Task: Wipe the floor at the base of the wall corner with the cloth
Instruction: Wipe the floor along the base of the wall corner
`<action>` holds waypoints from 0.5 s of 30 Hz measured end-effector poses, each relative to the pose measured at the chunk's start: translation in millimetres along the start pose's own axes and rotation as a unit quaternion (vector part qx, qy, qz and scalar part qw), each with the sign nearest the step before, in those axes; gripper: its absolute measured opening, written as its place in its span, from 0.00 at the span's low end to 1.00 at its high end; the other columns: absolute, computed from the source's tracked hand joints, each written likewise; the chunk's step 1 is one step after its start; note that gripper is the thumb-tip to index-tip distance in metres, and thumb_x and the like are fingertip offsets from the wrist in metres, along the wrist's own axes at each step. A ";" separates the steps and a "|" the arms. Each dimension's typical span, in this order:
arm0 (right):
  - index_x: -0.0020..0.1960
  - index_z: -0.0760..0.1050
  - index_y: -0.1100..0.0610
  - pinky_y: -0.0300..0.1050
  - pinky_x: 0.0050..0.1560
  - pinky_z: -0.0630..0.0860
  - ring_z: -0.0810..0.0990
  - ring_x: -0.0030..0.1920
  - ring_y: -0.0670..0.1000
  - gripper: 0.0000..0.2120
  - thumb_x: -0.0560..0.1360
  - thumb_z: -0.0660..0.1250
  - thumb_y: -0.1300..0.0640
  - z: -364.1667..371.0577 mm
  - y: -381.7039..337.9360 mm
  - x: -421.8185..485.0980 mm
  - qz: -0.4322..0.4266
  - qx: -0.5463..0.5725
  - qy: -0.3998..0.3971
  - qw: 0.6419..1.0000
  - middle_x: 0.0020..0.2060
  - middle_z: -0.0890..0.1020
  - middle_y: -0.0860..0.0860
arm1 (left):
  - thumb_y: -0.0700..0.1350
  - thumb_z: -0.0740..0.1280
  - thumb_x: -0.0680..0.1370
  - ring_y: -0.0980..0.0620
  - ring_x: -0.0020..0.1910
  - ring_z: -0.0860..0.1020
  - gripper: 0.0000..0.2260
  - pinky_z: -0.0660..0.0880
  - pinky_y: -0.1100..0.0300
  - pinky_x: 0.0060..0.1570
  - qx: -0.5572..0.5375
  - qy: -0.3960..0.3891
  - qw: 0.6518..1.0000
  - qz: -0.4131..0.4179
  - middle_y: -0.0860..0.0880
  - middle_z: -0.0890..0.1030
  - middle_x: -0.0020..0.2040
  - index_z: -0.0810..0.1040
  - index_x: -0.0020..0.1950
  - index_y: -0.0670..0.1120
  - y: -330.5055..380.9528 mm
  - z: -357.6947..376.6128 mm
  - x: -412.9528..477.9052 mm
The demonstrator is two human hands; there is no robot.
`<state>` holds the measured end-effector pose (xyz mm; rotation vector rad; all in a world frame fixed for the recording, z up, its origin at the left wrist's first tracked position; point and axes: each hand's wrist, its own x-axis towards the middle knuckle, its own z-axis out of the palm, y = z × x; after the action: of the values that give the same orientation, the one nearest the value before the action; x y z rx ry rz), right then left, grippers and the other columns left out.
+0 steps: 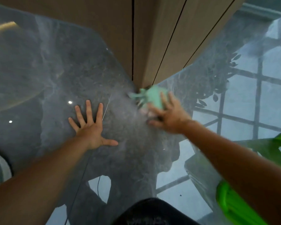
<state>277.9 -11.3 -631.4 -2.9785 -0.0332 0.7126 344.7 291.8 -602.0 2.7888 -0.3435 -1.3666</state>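
Against glossy floor [58, 75], left hand [91, 129] splays flat; right hand [167, 117] presses green cloth [154, 96] (blurred).

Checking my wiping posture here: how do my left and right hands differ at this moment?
The left hand lies flat, fingers spread, bare on the floor; the right hand presses the green cloth by the wall corner. The left is sharp, the right blurred. Both are palm-down.
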 end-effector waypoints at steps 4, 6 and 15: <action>0.75 0.39 0.34 0.66 0.74 0.39 0.39 0.77 0.67 0.40 0.69 0.45 0.22 -26.8 130.9 16.7 0.373 0.124 -0.025 0.919 0.79 0.42 0.61 | 0.83 0.56 0.38 0.35 0.64 0.15 0.70 0.30 0.27 0.65 -0.001 0.014 1.000 0.001 0.49 0.10 0.63 0.15 0.64 0.62 -3.0 5.9 5.7; 0.75 0.41 0.34 0.67 0.75 0.42 0.40 0.77 0.68 0.38 0.69 0.47 0.23 -29.1 140.2 15.8 0.427 0.192 -0.005 0.884 0.79 0.42 0.61 | 0.83 0.56 0.37 0.36 0.62 0.14 0.70 0.30 0.27 0.65 0.001 0.029 1.000 0.000 0.49 0.10 0.63 0.15 0.64 0.61 -4.6 8.5 8.2; 0.73 0.68 0.48 0.57 0.77 0.50 0.58 0.76 0.63 0.29 0.74 0.68 0.42 -6.1 -128.0 -33.2 -0.143 0.220 0.028 0.964 0.72 0.68 0.64 | 0.75 0.72 0.50 0.35 0.72 0.23 0.67 0.33 0.29 0.69 -0.041 0.065 0.997 0.007 0.49 0.19 0.73 0.27 0.72 0.65 -4.0 10.6 -0.4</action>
<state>250.7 114.5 -600.5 -2.4961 -0.2608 0.5176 337.0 296.6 -608.7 2.7852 -0.2955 -1.1608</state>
